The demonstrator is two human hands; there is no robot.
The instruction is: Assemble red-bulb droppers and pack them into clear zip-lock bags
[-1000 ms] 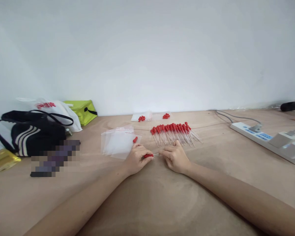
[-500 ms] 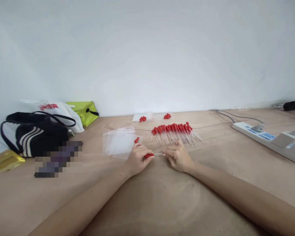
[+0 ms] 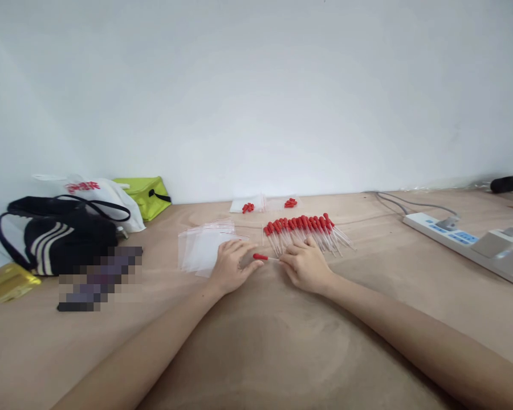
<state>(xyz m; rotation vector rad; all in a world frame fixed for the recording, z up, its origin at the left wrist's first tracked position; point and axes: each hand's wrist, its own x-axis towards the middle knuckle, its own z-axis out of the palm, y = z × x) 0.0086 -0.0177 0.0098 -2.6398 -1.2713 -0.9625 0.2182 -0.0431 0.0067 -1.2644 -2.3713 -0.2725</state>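
Note:
My right hand (image 3: 306, 266) pinches the clear tube of a dropper (image 3: 260, 257), whose red rubber bulb points left. My left hand (image 3: 233, 266) is open, thumb and fingers apart around the bulb end with a gap between. Its fingers reach over the edge of a fanned stack of clear zip bags (image 3: 196, 250). Just beyond my right hand lies a row of droppers (image 3: 301, 224), red bulbs at the back and clear tubes towards me.
Two small groups of red bulbs, a left group (image 3: 248, 208) and a right group (image 3: 290, 203), lie on bags near the wall. A black bag (image 3: 64, 236), a white bag (image 3: 115, 199) and a green bag (image 3: 141, 196) stand left. A power strip (image 3: 457, 239) lies right.
My left hand has let go of the dropper's bulb and opened, shifting slightly left. The dropper stays in my right hand. A loose red bulb on the zip bags is no longer visible.

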